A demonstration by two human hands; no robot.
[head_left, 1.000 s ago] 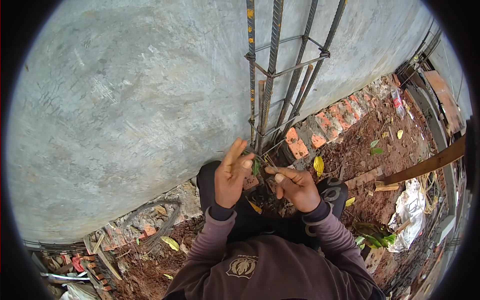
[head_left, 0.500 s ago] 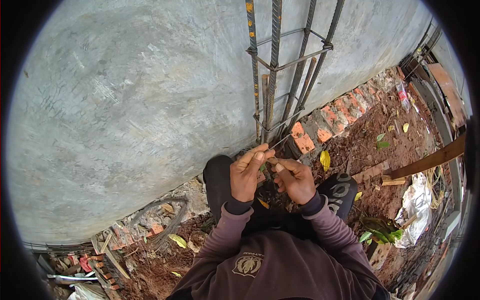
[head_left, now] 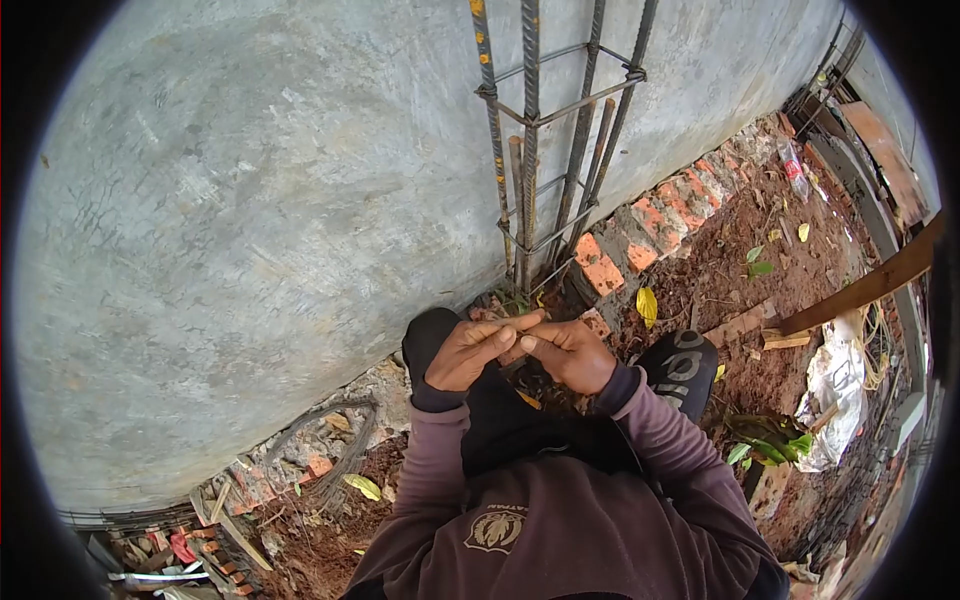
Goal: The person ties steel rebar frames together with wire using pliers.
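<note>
"Where the smooth grey wall (head_left: 250, 250) forms the backdrop, what is the state of assembly?"

"One wall, one cage. The upright dark steel rebar cage (head_left: 531, 70) stands beside the wall, just beyond the hands. It comprises four long ribbed bars enclosed by two square wire rings: upper ring (head_left: 585, 98) and lower ring (head_left: 563, 229). Both rings are in position. Dark joints show at corners of the upper ring; the tightness of each joint cannot be verified. As judged from this view, the frame is formed, and the amount of work left cannot be determined."

"Other components?"

"Two shorter rusty rods: left rod (head_left: 516, 165) and right rod (head_left: 603, 130), both among the long bars. One loose coil of thin grey wire (head_left: 373, 420) lies on the ground near the wall base."

"Hand status?"

"Two hands. Left hand (head_left: 465, 355) and right hand (head_left: 580, 357) meet at the fingertips in front of the cage's foot, neither touching the bars. Each grip is drawn together; whether anything is clamped between the fingers cannot be told."

"Smallest item?"

"One clear plastic bottle with a red label (head_left: 794, 172), lying on reddish soil, well apart from the hands."
</note>
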